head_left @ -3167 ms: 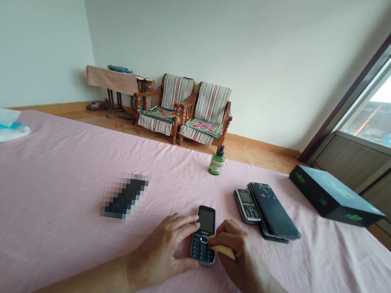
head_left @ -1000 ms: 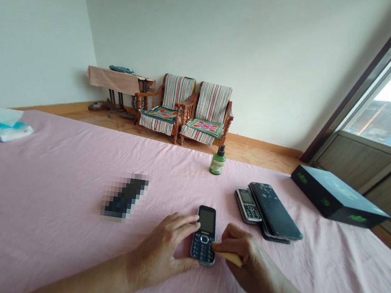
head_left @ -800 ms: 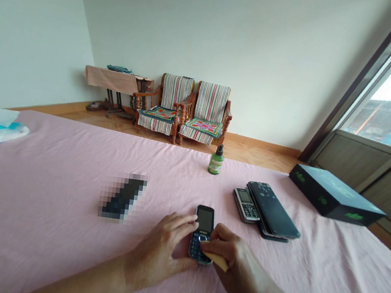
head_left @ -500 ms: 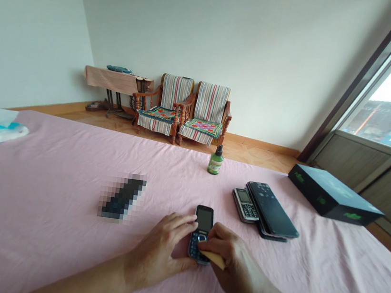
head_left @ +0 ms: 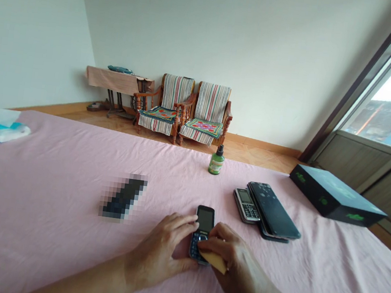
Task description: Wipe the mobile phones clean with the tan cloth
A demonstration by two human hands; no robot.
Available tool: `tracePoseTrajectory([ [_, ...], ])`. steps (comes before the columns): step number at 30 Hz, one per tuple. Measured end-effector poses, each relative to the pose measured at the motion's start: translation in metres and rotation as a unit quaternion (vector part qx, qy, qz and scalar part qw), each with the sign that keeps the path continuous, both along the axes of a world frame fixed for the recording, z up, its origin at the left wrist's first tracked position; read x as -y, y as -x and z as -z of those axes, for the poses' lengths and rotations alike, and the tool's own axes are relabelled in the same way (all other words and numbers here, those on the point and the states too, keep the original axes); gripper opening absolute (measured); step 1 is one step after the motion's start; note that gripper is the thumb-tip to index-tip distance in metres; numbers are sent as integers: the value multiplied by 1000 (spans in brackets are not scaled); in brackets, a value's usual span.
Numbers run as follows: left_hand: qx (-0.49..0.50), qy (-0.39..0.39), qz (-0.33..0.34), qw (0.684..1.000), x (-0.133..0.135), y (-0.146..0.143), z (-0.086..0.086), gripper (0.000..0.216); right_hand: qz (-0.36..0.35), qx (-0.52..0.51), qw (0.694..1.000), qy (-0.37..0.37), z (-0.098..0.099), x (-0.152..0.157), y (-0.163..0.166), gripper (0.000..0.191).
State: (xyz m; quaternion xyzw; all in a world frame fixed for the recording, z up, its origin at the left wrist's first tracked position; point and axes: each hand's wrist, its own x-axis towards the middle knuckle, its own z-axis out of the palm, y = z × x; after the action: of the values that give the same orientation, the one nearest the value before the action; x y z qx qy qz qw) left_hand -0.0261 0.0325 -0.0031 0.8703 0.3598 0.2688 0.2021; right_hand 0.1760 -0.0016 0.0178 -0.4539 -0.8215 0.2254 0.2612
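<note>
- Keypad phone [head_left: 204,224] flat on the pink sheet [head_left: 49,185], long axis running away from the body, screen end far, keypad end near.
- Left hand [head_left: 162,250] along the phone's left edge, fingers [head_left: 185,223] curled loosely onto that side, pinning rather than lifting.
- Right hand [head_left: 234,262] just right of it, pinched shut around a small yellow pad [head_left: 214,260] pressed on the keypad end.
- Both hands touching; right covers the near half.
- Second keypad phone [head_left: 246,205] and stacked smartphones [head_left: 273,210] well apart, right.

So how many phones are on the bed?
4 for sure: one under the hands, a small keypad one, a big one stacked on another. The blurred thing may be one too.
</note>
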Motion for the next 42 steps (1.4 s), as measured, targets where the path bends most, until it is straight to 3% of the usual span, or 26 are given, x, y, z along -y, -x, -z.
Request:
tracePoseTrajectory([
  [5, 3, 2, 6, 1000, 0, 0, 1, 60, 16, -51, 999, 1, 6, -2, -5, 21],
  [12, 0, 3, -1, 1000, 0, 0, 1, 59, 33, -30, 995, -91, 19, -7, -1, 22],
  [21, -3, -3, 7, 1000, -1, -1, 1, 60, 19, 69, 996, -60, 6, 1, -5, 23],
  [42, 5, 4, -2, 1000, 0, 0, 5, 61, 60, 28, 997, -30, 10, 3, 5, 26],
])
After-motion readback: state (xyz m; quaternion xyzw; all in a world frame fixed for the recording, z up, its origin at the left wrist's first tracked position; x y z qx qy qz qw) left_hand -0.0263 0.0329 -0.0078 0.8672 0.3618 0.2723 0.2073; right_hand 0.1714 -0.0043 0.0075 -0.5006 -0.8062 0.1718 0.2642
